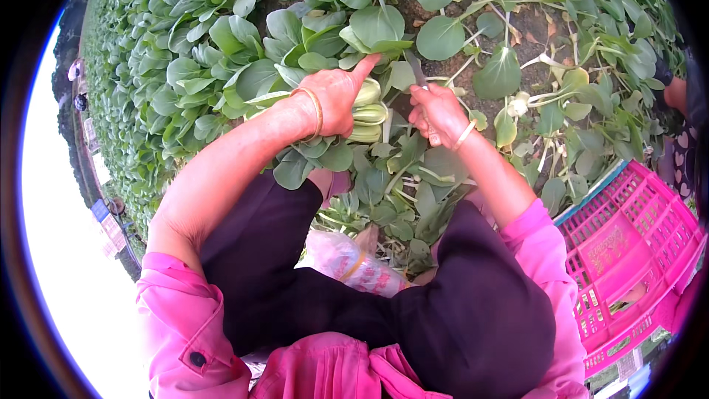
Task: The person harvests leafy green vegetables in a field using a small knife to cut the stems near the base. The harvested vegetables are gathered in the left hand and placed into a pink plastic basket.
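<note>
Several pale-stemmed heads of bok choy [368,116] are gathered in my left hand [335,97], their cut-looking bases facing right. The index finger of that hand points out towards a leafy bok choy plant [376,27] just beyond it. My right hand [437,113] grips a knife [415,69], whose dark blade points up and slightly left, close to that plant. The knife's handle is mostly hidden in the fingers. Loose trimmed leaves [399,177] lie on the ground below both hands.
Dense bok choy rows [183,66] stand to the left. Bare soil with cut leaves [498,72] lies at the right. A pink plastic crate [626,260] stands at the lower right, with another person's arm [676,94] behind it. A clear plastic bag [354,263] sits between my legs.
</note>
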Tool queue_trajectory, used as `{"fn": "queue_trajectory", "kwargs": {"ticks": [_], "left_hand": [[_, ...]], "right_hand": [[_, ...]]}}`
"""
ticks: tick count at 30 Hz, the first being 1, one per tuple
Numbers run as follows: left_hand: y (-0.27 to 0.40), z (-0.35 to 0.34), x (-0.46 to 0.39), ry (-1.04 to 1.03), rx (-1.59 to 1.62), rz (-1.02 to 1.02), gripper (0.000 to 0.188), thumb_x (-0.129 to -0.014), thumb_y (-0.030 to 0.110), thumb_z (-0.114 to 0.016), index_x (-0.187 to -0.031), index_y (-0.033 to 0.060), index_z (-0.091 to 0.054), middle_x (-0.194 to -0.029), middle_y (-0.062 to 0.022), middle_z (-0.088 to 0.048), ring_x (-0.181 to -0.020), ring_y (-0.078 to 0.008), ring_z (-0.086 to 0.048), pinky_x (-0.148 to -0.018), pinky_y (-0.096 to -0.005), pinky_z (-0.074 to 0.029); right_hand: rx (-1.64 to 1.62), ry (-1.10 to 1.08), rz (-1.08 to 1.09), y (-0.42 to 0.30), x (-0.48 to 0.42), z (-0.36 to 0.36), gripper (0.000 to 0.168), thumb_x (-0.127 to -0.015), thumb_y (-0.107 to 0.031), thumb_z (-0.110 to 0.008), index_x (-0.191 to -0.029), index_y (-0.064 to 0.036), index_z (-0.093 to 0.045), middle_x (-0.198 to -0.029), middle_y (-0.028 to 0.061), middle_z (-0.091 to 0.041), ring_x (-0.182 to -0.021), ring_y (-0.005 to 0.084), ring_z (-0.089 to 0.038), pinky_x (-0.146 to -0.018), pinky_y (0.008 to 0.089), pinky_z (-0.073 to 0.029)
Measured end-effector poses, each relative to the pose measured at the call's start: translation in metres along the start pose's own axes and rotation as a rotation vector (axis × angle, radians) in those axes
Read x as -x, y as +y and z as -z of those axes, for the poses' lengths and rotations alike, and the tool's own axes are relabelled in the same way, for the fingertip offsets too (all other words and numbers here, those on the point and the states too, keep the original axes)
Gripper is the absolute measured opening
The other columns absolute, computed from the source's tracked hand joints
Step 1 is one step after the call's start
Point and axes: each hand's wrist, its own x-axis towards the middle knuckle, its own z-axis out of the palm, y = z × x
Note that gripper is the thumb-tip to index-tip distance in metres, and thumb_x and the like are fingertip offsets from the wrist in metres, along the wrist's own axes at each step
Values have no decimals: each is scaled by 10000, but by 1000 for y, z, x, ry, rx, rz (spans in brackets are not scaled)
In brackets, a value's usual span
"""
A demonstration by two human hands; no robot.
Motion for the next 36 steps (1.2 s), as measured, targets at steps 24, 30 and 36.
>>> {"fn": "queue_trajectory", "kwargs": {"ticks": [24, 30, 36], "left_hand": [[-21, 12, 36, -14, -21, -138, 873, -505, 42, -725, -1310, 64, -388, -1071, -209, -604, -972, -398, -583, -830, -440, -472], [5, 6, 13, -1, -179, -99, 1201, -540, 50, -756, -1477, 173, -14, -978, -245, -593, -887, -402, -607, -793, -429, -498], [-44, 20, -20, -20, -7, 62, 1203, -521, 35, -785, -1472, 104, -52, -962, -252, -631, -948, -389, -608, -838, -413, -490]], "right_hand": [[-219, 54, 175, 9, 5, -14, 246, -924, -274, -535, -888, -40, -470, -628, 86, -541, -374, 106, -416, -316, 259, -323], [197, 83, 111, -18, 1, -15, 244, -918, -254, -523, -819, -47, -441, -489, 32, -452, -331, 129, -397, -278, 303, -287], [338, 55, 149, -24, -6, -16, 288, -916, -266, -520, -779, -17, -476, -474, 46, -459, -328, 153, -416, -292, 322, -314]]}}
